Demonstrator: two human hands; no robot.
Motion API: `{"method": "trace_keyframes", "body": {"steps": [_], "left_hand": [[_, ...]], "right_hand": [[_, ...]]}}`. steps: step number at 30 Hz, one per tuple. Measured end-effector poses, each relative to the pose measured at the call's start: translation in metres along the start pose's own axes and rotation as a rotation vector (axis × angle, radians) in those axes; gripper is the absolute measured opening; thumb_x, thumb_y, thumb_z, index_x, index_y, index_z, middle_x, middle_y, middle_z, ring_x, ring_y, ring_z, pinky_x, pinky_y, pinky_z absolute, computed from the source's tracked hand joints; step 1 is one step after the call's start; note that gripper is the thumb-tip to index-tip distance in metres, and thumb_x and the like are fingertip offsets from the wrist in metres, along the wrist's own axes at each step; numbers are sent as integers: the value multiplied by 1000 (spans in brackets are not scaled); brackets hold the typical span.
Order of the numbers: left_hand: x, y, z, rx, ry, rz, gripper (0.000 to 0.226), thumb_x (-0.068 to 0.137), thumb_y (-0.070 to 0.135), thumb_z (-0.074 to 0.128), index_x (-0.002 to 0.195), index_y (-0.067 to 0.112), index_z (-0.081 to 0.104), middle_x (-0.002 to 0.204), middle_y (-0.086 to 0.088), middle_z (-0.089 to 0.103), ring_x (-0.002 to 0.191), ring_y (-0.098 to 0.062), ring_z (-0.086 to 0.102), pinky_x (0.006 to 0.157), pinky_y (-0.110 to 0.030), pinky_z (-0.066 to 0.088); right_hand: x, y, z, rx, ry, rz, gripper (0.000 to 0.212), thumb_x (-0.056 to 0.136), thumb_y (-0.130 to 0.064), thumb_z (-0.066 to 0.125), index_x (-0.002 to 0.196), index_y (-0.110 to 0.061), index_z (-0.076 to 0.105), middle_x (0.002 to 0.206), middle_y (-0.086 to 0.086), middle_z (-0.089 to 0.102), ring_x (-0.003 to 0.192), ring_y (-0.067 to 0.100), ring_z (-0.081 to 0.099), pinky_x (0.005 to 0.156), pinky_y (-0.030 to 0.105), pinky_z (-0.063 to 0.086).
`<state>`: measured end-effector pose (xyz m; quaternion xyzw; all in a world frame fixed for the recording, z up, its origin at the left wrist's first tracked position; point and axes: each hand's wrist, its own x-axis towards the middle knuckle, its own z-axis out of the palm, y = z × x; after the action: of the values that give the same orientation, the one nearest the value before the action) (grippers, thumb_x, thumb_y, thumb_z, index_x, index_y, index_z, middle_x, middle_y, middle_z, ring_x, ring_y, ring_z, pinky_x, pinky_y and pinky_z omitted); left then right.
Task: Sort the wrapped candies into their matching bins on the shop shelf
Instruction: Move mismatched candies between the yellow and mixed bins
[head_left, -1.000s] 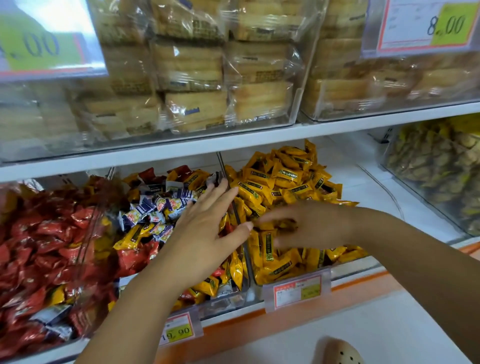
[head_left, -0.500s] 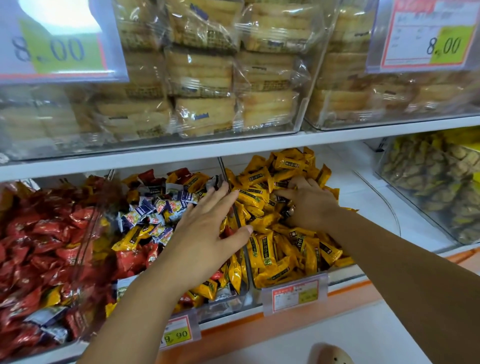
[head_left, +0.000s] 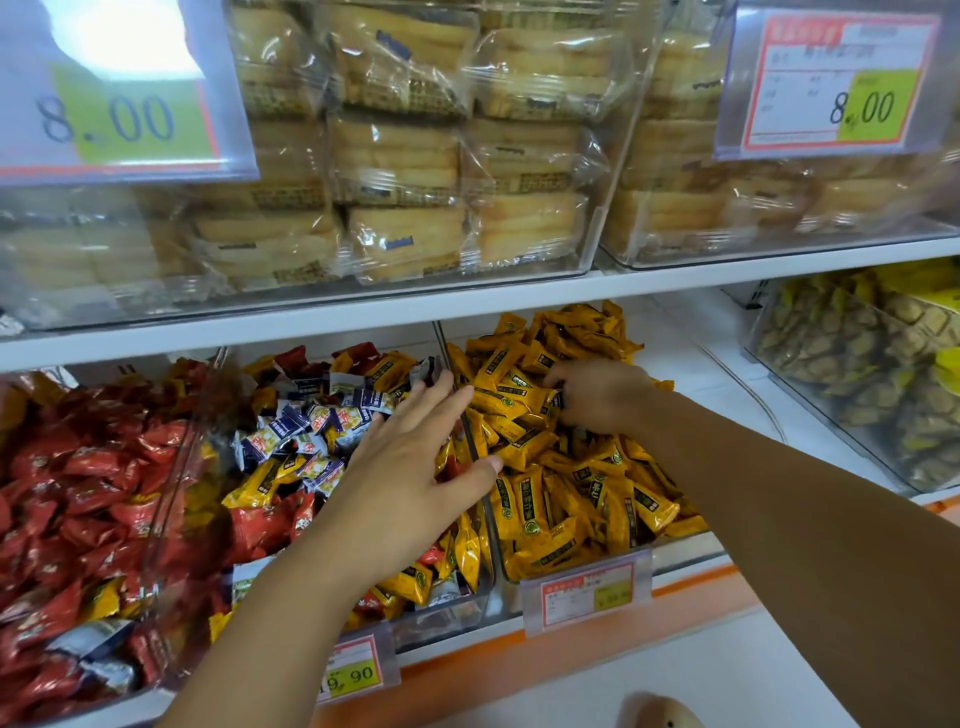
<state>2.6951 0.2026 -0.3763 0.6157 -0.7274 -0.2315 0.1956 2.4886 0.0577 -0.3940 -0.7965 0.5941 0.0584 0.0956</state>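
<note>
- The yellow candies (head_left: 566, 499) are heaped in the right-hand clear bin (head_left: 680, 551) on the lower shelf and fill it from front to back.
- The right grip (head_left: 602, 397) lies on the back half of that heap, its fingers (head_left: 563, 374) curled down among the yellow wrappers. They touch the candies, but whether they pinch one I cannot tell.
- The left grip (head_left: 410, 488) is open, palm down, with straight, spread fingers. It lies across the clear divider (head_left: 470, 431) between the right-hand bin and the middle bin (head_left: 447, 613).
- Its thumb (head_left: 483, 467) reaches over the divider and touches the yellow candies. The other fingertips point to the back of the middle bin, just beside some blue-and-white candies (head_left: 311, 441).
- The middle bin holds a mix: blue-and-white candies in the middle, red candies (head_left: 265, 525) and yellow ones around and beneath the left grip.
- The two grips are near each other but apart, with yellow candies between them.
- The left bin (head_left: 171, 493) is packed mostly with red wrapped candies (head_left: 78, 493), with a few yellow and silver ones among them.
- Price tags hang on the shelf's front edge: one (head_left: 587, 595) below the yellow candies, another (head_left: 353, 670) below the middle bin, reading 9,90.
- Farther right on the same shelf stands a clear bin of yellow-green packs (head_left: 857, 374), well apart from both grips.
- On the white shelf board above (head_left: 467, 306), clear bins hold stacked bread packs (head_left: 405, 171), with two tags reading 8.00 (head_left: 119, 104) (head_left: 836, 83).
</note>
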Motion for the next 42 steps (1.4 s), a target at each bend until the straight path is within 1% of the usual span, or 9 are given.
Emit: {"method": "trace_keyframes", "body": {"steps": [5, 9, 12, 17, 21, 29, 34, 38, 42], "left_hand": [[1, 0, -1, 0, -7, 5, 69, 88, 64, 40, 146, 51, 6, 152, 32, -11, 140, 9, -15, 120, -36, -3], [1, 0, -1, 4, -7, 3, 69, 88, 64, 39, 146, 50, 6, 153, 31, -11, 140, 8, -15, 120, -37, -3], [0, 1, -1, 20, -5, 2, 69, 87, 66, 38, 147, 49, 6, 154, 30, -10, 140, 7, -15, 120, -37, -3], [-2, 1, -2, 20, 13, 4, 81, 73, 76, 28, 147, 48, 9, 155, 26, -7, 142, 4, -13, 121, -39, -1], [-5, 2, -1, 21, 37, 6, 81, 74, 75, 27, 147, 46, 12, 157, 24, -4, 142, 3, -13, 121, -40, -2], [-20, 3, 1, 84, 16, 58, 82, 77, 74, 32, 149, 43, 9, 157, 21, -9, 141, 2, -19, 119, -36, -8], [-35, -2, -1, 140, -2, 101, 75, 88, 66, 39, 150, 43, 4, 156, 23, -9, 140, 3, -23, 119, -34, -10], [-45, -8, -3, 148, 5, 120, 70, 90, 63, 41, 149, 43, 9, 157, 23, -3, 140, 5, -20, 117, -30, -12], [-49, -8, -3, 129, 8, 137, 68, 91, 61, 43, 149, 43, 11, 157, 22, 0, 142, 4, -15, 119, -32, -8]], "right_hand": [[1, 2, 5, -35, 113, 5, 30, 89, -36, 59, 118, -33, 56, 113, -5, 62, 105, 18, 55, 70, 26, 36], [4, 3, -3, -7, -2, -19, 42, 87, -40, 64, 126, -31, 53, 118, -5, 60, 109, 19, 54, 73, 27, 39], [1, 4, -3, -61, -7, -45, 30, 88, -30, 64, 117, -26, 58, 113, -1, 61, 100, 20, 56, 73, 28, 44], [-12, 10, -2, 125, 13, -104, 23, 81, -30, 74, 88, -30, 52, 88, -7, 55, 69, 11, 55, 57, 25, 43], [-28, 10, -8, 359, -19, -66, 20, 81, -20, 75, 89, -21, 57, 103, -2, 52, 71, 18, 61, 38, 18, 45], [-68, 17, -28, 801, 69, 94, 21, 77, -8, 78, 83, -15, 59, 82, 5, 63, 54, 12, 56, 37, 18, 39], [-81, -24, -53, 1105, 139, -44, 19, 79, -5, 75, 84, -11, 58, 68, -10, 69, 60, 4, 63, 46, 17, 45], [-65, -85, -63, 1171, 99, -76, 25, 77, -15, 78, 100, -14, 68, 102, 5, 71, 97, 16, 66, 77, 29, 56], [-56, -93, -73, 946, -79, -128, 22, 91, -21, 63, 111, -14, 59, 103, 1, 66, 84, 10, 65, 66, 15, 55]]}}
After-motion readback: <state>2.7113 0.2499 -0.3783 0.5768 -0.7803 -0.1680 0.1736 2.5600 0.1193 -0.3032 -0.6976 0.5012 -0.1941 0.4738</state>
